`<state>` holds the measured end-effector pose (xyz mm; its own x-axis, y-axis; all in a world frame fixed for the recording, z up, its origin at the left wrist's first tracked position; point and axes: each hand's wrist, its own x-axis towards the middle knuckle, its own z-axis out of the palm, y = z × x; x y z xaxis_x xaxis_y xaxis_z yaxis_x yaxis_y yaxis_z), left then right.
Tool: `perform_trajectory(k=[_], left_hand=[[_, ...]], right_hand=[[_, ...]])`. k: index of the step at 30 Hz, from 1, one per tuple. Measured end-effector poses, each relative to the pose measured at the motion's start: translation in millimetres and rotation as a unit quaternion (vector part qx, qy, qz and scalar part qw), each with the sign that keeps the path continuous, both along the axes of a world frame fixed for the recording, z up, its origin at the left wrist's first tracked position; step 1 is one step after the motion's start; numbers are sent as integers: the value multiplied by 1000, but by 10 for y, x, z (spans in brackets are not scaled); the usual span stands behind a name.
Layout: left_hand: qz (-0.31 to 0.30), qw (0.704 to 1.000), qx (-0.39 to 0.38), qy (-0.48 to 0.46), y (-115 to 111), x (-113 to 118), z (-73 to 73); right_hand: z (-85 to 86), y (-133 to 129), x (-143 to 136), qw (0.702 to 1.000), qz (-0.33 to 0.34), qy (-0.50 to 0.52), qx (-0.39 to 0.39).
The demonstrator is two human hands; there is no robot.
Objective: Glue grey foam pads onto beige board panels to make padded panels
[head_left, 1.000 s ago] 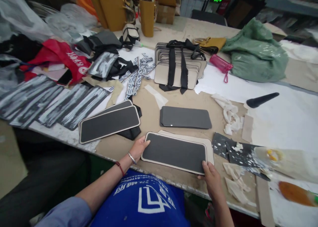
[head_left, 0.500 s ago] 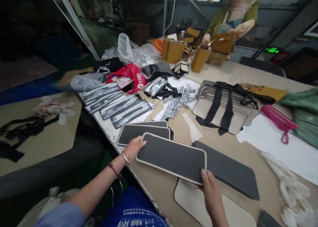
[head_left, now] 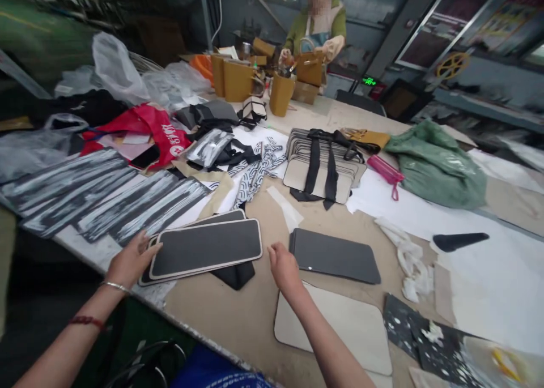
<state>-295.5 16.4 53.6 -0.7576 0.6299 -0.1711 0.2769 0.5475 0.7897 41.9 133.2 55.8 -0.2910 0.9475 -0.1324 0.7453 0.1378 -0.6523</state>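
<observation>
Two or more rimmed panels [head_left: 208, 248]: piled askew by the near edge of the table [head_left: 153, 295], left of the dark sheets [head_left: 335, 256].
Left hand [head_left: 127, 263]: thumb at top panel's left end; firm pinch or light touch, cannot tell.
Right hand [head_left: 284, 266]: off panels, fingers curled, nothing visible in it; clenched or not, cannot tell.
Handling: light pressure, both ends; lift rather than drag, faces could scuff.

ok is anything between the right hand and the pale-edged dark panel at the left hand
Nothing visible stands between the right hand and the right end of the pale-edged dark panel; only flat brown covering shows in the gap.
</observation>
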Motion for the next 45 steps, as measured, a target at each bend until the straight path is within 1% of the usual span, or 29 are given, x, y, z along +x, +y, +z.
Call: perform_trajectory(k=[2,3,4,6,8,10,11,13,14,16,18,21,24,26,28,30,32,34,35,38,40,42,45], left_hand=[[-6,995,-24,93,-15,113,38],[-22,992,-22,126,-5,215,76],[-49,987,-3,156,21,347,116],[-124,971,44,199,119,693,178],[-216,952,85,201,271,1117,189],[-318,924,114,180,456,1570,140],[-373,905,121,163,555,1791,99],[-478,857,125,145,759,2191,-4],[-522,832,124,141,859,2361,-58],[-582,792,110,146,1040,2628,-155],[-609,772,73,165,1176,2795,-222],[-623,755,23,205,1274,2882,-263],[-628,741,19,236,1280,2854,-277],[-626,741,31,241,1261,2820,-295],[-616,749,58,238,1230,2794,-323],[-592,767,90,231,1187,2777,-360],[-557,792,106,225,1140,2769,-404],[-531,811,109,221,1102,2768,-455],[-524,815,111,221,1089,2772,-483],[-516,816,122,232,1077,2793,-561],[-516,812,122,244,1089,2806,-603],[-515,810,119,253,1109,2808,-636],[-515,812,116,249,1141,2782,-689]], right_hand=[[-4,-36,367,999,-18,-43,28],[-17,-43,560,997,-44,-58,36],[-38,-45,745,994,-76,-68,39],[-92,-47,1050,988,-123,-84,43],[-141,-58,1226,986,-132,-94,45],[-163,-73,1269,984,-133,-110,38],[-164,-77,1253,982,-138,-126,32],[-153,-74,1181,974,-152,-168,19],[-144,-67,1138,969,-157,-190,13],[-126,-51,1061,962,-161,-222,1],[-105,-43,1016,957,-168,-237,-17],[-57,-58,1057,953,-174,-245,-48],[-7,-87,1307,947,-196,-246,-60],[5,-108,1602,944,-231,-233,-44],[-6,-143,1959,942,-269,-201,-13],[-30,-206,2325,939,-306,-159,11],[-55,-308,2658,930,-347,-119,18],[-72,-453,2943,914,-394,-90,18],[-77,-539,3072,905,-418,-80,19],[-68,-822,3434,877,-472,-80,32],[-42,-976,3672,863,-489,-115,55],[-1,-1052,3900,844,-504,-159,89],[64,-995,4188,815,-511,-218,162]])
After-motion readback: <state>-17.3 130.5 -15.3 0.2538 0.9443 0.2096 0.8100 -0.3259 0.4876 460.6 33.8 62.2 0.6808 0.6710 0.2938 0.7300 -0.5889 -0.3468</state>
